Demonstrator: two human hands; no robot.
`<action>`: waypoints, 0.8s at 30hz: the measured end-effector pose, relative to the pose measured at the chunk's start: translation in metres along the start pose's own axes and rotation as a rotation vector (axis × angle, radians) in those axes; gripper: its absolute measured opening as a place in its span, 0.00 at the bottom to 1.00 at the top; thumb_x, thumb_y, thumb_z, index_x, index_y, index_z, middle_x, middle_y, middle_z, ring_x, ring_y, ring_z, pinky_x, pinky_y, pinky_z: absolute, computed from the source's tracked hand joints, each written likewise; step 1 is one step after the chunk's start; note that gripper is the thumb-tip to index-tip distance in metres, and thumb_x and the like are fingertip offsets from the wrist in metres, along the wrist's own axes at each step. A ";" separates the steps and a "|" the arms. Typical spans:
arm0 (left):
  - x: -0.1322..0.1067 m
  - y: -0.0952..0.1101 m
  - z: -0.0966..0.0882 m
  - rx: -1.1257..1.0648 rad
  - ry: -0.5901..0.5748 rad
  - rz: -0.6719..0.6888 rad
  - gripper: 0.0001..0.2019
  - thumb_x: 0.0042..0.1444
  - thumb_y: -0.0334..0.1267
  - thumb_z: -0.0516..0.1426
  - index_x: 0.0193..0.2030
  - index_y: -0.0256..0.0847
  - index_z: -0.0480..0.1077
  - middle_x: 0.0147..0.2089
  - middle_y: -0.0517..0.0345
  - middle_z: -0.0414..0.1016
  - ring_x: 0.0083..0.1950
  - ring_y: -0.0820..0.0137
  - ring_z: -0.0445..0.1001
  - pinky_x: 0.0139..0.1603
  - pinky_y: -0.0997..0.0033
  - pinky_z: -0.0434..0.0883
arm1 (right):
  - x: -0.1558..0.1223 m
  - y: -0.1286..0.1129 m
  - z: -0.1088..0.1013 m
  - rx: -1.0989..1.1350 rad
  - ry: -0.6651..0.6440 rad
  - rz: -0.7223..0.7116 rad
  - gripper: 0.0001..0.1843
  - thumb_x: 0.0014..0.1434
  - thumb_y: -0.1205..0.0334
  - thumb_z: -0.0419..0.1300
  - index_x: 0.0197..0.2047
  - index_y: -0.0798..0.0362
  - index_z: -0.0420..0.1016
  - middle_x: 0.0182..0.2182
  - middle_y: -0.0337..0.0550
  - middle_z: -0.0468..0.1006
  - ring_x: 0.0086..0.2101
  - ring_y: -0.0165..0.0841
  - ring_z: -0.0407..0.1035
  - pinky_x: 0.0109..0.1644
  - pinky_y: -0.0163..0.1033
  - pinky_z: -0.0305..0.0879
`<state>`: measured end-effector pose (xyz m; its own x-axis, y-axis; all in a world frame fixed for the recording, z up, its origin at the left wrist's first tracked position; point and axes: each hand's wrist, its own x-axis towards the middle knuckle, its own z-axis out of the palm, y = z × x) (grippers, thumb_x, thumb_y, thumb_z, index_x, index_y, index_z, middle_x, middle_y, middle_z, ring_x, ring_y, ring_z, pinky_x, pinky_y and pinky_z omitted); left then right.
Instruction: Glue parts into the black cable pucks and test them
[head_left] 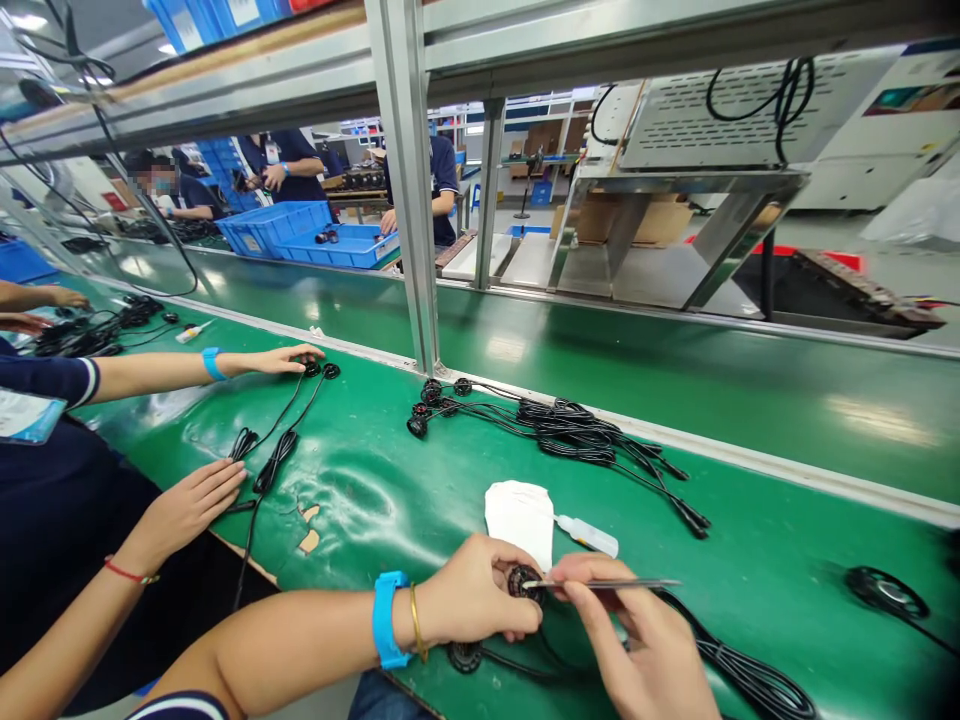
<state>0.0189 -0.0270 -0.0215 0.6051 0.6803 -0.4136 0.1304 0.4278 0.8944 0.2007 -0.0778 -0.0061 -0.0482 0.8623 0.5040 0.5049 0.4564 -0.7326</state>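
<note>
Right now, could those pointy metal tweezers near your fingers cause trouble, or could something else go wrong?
The thin silver metal tweezers in the right hand reach toward the round black part in the left hand, so a slip might poke those fingers. The white plastic squeeze bottle lies on its side just beyond the hands, so a bump might roll it. The thick black cable by the right hand might snag it.

- Electronics assembly floor in a factory.
- Green-topped assembly bench runs from 9 to 3 o'clock, bearing bundled black cables.
- Blue plastic crates stand at 11 o'clock.
- Co-workers in matching navy shirts at 11 o'clock.
- Perforated metal equipment housing and cardboard boxes at 1 o'clock.
</note>
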 end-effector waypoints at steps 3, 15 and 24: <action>-0.001 0.004 -0.001 0.013 0.014 -0.034 0.14 0.39 0.30 0.61 0.37 0.33 0.76 0.20 0.64 0.69 0.21 0.75 0.67 0.23 0.77 0.64 | 0.000 0.002 -0.009 0.084 0.028 0.023 0.05 0.66 0.68 0.56 0.44 0.50 0.71 0.39 0.45 0.78 0.41 0.35 0.76 0.43 0.35 0.76; 0.000 -0.001 -0.002 -0.009 0.002 0.004 0.13 0.40 0.29 0.60 0.36 0.33 0.75 0.21 0.64 0.69 0.22 0.77 0.66 0.23 0.80 0.62 | -0.001 0.005 0.000 -0.052 -0.021 -0.227 0.09 0.65 0.73 0.54 0.47 0.53 0.69 0.37 0.46 0.76 0.39 0.33 0.75 0.43 0.35 0.75; -0.001 0.002 0.001 -0.011 0.007 0.012 0.10 0.39 0.29 0.59 0.32 0.34 0.74 0.20 0.65 0.69 0.21 0.77 0.67 0.23 0.79 0.63 | 0.001 0.000 0.008 -0.129 -0.008 -0.298 0.09 0.65 0.74 0.53 0.46 0.54 0.70 0.36 0.46 0.77 0.37 0.32 0.76 0.40 0.33 0.75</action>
<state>0.0194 -0.0271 -0.0194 0.6008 0.6896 -0.4045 0.1149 0.4262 0.8973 0.1939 -0.0756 -0.0096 -0.2164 0.6970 0.6836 0.5725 0.6578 -0.4895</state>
